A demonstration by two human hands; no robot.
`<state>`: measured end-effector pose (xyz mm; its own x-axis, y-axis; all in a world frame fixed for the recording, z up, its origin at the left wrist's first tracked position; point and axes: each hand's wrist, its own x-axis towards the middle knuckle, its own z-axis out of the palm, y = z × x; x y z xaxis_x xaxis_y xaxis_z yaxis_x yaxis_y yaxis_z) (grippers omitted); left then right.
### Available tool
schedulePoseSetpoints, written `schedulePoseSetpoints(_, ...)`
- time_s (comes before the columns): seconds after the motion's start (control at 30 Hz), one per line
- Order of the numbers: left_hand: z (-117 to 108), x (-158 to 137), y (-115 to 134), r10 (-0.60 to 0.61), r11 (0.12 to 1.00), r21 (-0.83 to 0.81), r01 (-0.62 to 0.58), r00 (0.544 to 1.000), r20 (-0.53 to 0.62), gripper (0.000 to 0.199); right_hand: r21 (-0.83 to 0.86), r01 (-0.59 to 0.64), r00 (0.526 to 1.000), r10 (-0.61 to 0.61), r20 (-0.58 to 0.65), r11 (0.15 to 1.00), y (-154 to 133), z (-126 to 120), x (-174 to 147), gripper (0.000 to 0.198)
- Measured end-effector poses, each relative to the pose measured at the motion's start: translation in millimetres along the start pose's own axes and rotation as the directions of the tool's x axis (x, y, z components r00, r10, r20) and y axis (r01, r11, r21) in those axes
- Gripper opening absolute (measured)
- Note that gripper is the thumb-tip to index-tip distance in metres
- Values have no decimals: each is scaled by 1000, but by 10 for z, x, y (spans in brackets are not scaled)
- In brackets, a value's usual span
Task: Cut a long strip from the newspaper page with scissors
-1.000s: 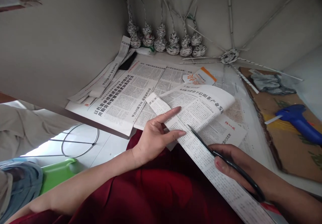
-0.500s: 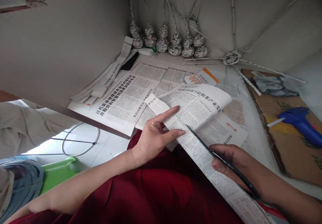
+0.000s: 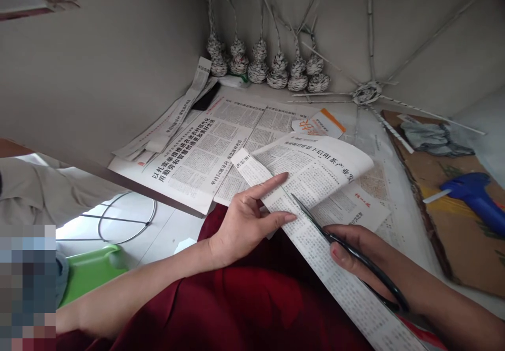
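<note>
My left hand pinches a sheet of newspaper, thumb and forefinger lying along it near the cut. Black-handled scissors are gripped in my right hand, their blades pointing up and left into the paper. A long printed strip runs below the blades down to the lower right, over my dark red clothing. Above the blades, the wider part of the sheet curls up at its right end. More newspaper sheets lie flat underneath and behind.
Several woven paper gourds stand along the back wall. Right of them leans a spoked paper weaving. A blue glue gun and a grey cloth lie on cardboard. Cut strips are at left, above a green stool.
The scissors and my right hand have shifted slightly left along the paper. The view has moved a little, and the sheet's curled end extends further right.
</note>
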<state>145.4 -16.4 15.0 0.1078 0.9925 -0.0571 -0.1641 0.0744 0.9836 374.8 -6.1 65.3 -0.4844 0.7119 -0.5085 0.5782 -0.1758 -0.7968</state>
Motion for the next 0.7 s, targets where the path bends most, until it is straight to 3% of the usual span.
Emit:
schedulePoseSetpoints(0.37, 1, 16, 5, -35, 999, -22, 35, 999, 11, 73, 75, 16, 1000, -16, -2, 997, 71, 26, -11, 38)
schedulePoseSetpoints(0.6, -84, 167, -21, 73, 975, -204, -90, 993, -91, 65, 47, -8, 1000, 7, 7, 999, 74, -20, -36, 41)
schedulePoseSetpoints(0.7, -98, 157, 1, 108, 981, -155, -121, 990, -89, 64, 47, -5, 1000, 5, -9, 999, 103, -27, -36, 43)
